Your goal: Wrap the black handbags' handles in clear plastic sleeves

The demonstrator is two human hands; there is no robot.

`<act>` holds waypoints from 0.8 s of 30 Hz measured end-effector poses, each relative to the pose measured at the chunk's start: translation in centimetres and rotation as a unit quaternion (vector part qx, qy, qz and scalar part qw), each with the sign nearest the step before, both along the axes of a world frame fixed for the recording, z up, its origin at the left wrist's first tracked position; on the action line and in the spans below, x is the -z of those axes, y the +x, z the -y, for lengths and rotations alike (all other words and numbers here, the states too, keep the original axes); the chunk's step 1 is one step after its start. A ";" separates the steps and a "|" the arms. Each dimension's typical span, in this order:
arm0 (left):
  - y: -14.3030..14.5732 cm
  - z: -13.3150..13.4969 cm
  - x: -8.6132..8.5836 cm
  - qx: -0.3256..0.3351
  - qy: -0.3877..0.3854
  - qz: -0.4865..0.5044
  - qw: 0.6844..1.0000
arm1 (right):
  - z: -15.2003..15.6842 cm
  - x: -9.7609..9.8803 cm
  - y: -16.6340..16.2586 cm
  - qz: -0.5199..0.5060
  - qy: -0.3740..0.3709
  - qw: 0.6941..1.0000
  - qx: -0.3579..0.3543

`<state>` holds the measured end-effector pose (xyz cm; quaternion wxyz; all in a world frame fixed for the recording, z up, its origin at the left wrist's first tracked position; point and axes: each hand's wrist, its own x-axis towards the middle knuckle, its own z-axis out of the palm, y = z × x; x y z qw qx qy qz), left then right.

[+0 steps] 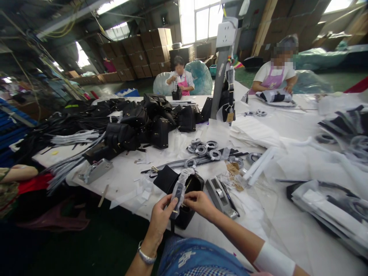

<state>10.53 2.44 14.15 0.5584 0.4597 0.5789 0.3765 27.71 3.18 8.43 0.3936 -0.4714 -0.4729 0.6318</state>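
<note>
A small black handbag (184, 220) stands at the near edge of the white table with its flap (166, 180) folded back to the left. Over it lies a black strap wrapped in clear plastic (179, 188). My left hand (161, 215) pinches the lower part of this wrapped strap between thumb and fingers. At the bag's opening, just right of the wrap, my right hand (199, 203) has its fingertips pressed together. What lies between them is too small to make out. Both hands partly cover the bag.
A tape dispenser (220, 197) is right of the bag. Coiled wrapped straps (201, 149) and brown tags (234, 176) lie beyond. Black bags (155, 119) are heaped at the back left, near a metal post (221, 76). Two co-workers (184, 80) work across the table; another person's arm (18, 172) shows left.
</note>
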 end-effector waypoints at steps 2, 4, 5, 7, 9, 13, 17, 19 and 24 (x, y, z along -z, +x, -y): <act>-0.4 -0.2 -0.1 -0.011 -0.005 0.010 1.000 | 0.5 -0.5 0.4 -0.017 -0.006 1.000 -0.025; -0.6 -0.3 -0.2 -0.008 -0.016 0.029 0.999 | 0.9 -0.9 0.7 -0.035 -0.004 0.998 -0.052; -0.6 -0.3 -0.3 -0.003 -0.021 0.039 0.999 | 1.0 -0.9 0.9 -0.042 -0.003 0.997 -0.063; -0.4 -0.3 -0.5 0.003 -0.027 0.055 0.998 | 1.2 -0.9 1.0 -0.048 -0.002 0.996 -0.072; -0.3 -0.3 -0.6 0.003 -0.032 0.063 0.998 | 1.3 -0.6 1.0 -0.046 0.000 0.997 -0.070; -0.5 -0.4 -0.6 0.018 -0.048 0.060 0.997 | 1.5 -0.1 0.9 -0.032 0.008 0.998 -0.056; -1.2 -0.7 -0.3 0.050 -0.043 0.046 0.997 | 1.5 0.2 0.5 -0.011 0.019 0.999 -0.025; -1.5 -0.8 -0.1 0.071 -0.027 0.032 0.997 | 1.2 0.4 0.0 -0.005 0.018 1.000 -0.006; -2.1 -0.7 -0.1 0.084 0.061 -0.045 0.994 | 1.1 0.7 -1.5 -0.021 -0.011 1.000 0.013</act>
